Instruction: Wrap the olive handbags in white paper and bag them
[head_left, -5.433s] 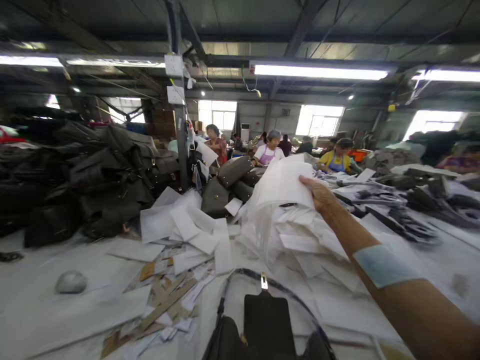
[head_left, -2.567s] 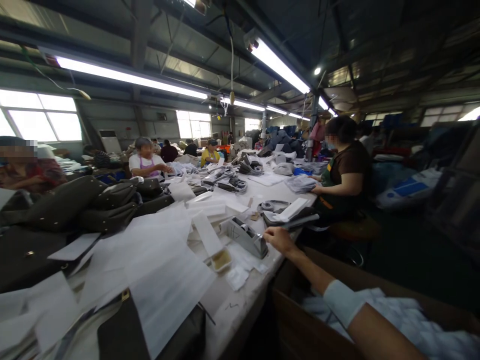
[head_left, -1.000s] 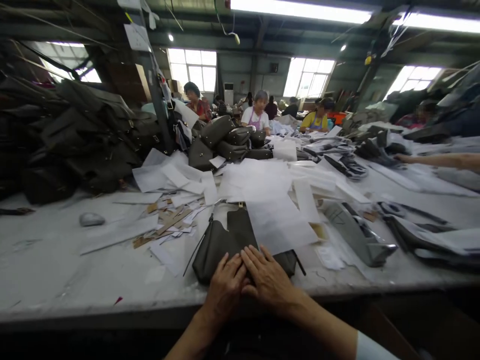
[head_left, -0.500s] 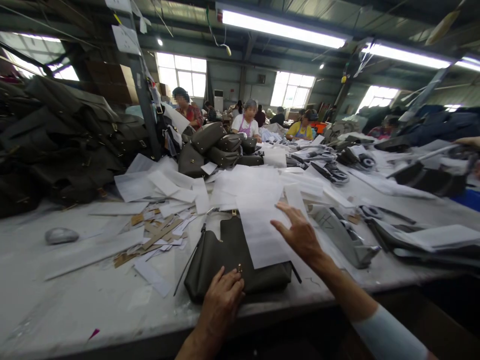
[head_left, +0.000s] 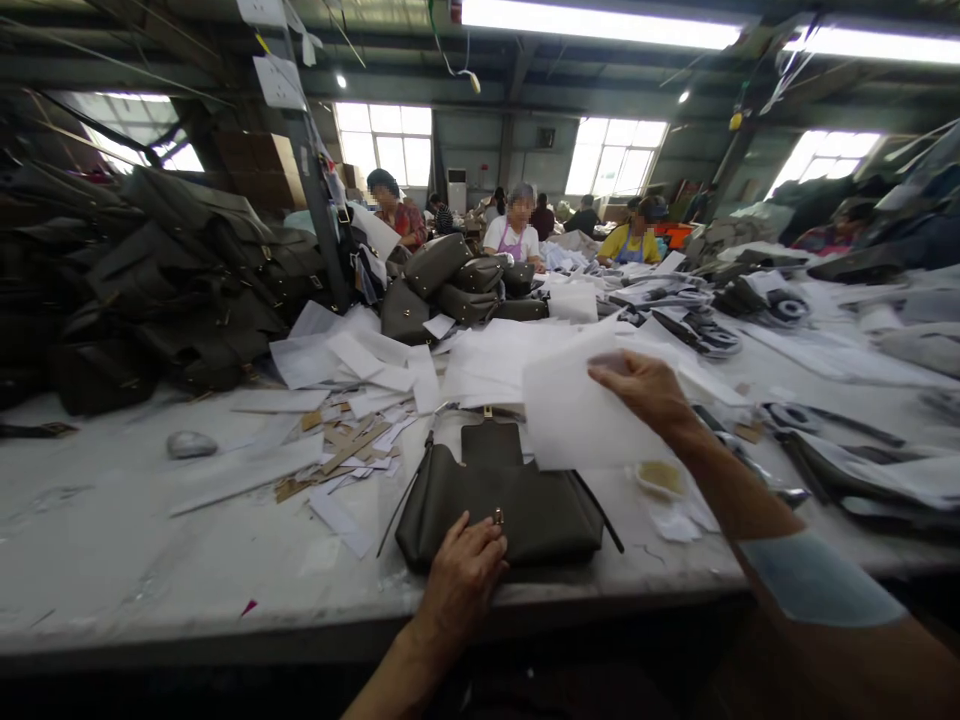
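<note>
A dark olive handbag (head_left: pixel 540 520) lies on the white table near its front edge, its flap turned back and a gold clasp on its front. My left hand (head_left: pixel 469 558) rests flat on the bag's lower front, fingers stretched beside the clasp. With thumb and fingers pinched, my right hand (head_left: pixel 641 385) grips a white sheet of thin packing paper (head_left: pixel 581 410) by its edge. The sheet is raised above the back right of the bag and hides part of it. Behind the bag lies a stack of similar white sheets (head_left: pixel 487 360).
Cardboard and paper scraps (head_left: pixel 349 455) lie left of the bag, with a grey rounded object (head_left: pixel 191 444) farther left. A shallow dish (head_left: pixel 660 480) sits to the right. Dark bags are heaped at the back (head_left: pixel 442 285) and far left (head_left: pixel 172 290). Several people work beyond the table.
My right hand, spread over the sheet before, has taken hold of it and lifted it off the bag toward the back right, uncovering the flap. My left hand stays on the bag.
</note>
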